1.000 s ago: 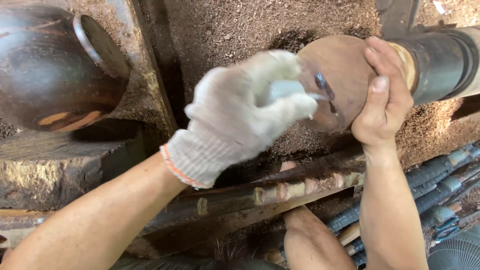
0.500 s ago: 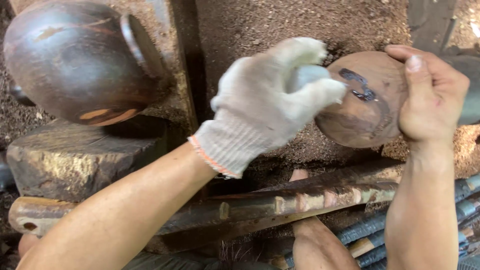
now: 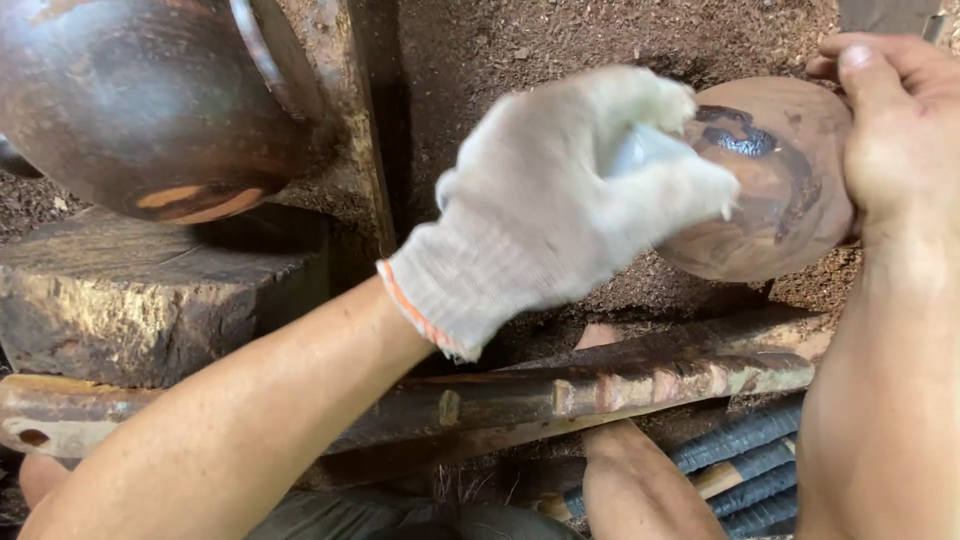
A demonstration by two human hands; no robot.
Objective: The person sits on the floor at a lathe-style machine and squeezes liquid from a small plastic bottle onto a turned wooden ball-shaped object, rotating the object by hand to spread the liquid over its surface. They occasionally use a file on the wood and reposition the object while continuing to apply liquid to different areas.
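the round wooden piece sits at upper right, between the left hand on its left and the right hand on its right. a big bowl lies far left, on a wooden block. a long bar runs below the hands.

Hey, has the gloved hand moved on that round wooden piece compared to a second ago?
Cannot tell. The camera itself shifted, and the gloved left hand sits against the left side of the round wooden piece much as before, pressing something pale there.

- The gloved left hand is motion-blurred; the small pale thing in its fingers cannot be identified.
- The glove hides part of the round wooden piece.
- The dark bowl is cut off at the top edge.
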